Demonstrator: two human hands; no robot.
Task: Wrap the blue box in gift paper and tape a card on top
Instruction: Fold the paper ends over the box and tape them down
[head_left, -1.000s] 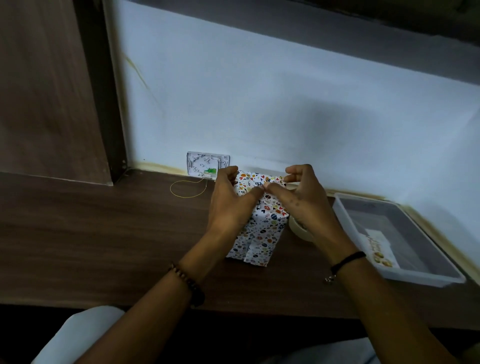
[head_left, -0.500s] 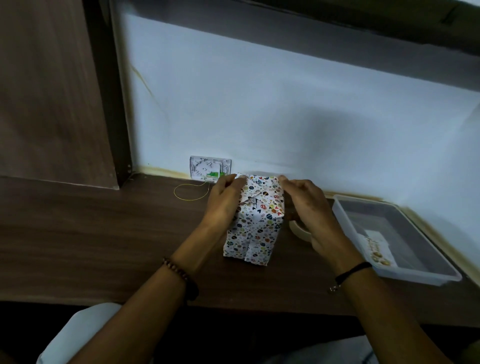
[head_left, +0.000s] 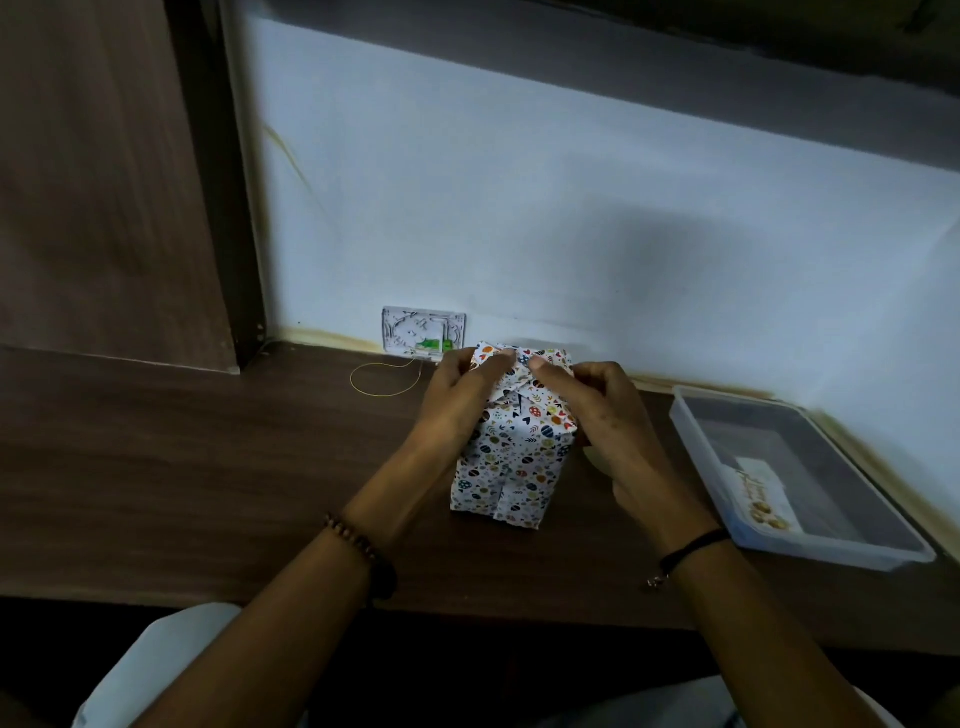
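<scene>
Head view: the box (head_left: 511, 462), covered in patterned paper (head_left: 543, 415), stands upright mid-bench (head_left: 208, 467), near the wall. The left hand (head_left: 457, 400) and right hand (head_left: 597, 410) flank its top, each pinching the folded paper flaps there, thumbs nearly meeting. To the right, well apart, a card (head_left: 761, 493) lies in a tray (head_left: 701, 462).

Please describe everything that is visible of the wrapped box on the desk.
The wrapped box stands upright on the wooden desk, near the wall. White gift paper with small colourful prints covers every visible side; a seam runs down its front. The left hand and right hand grip the folded flaps on top.
</scene>
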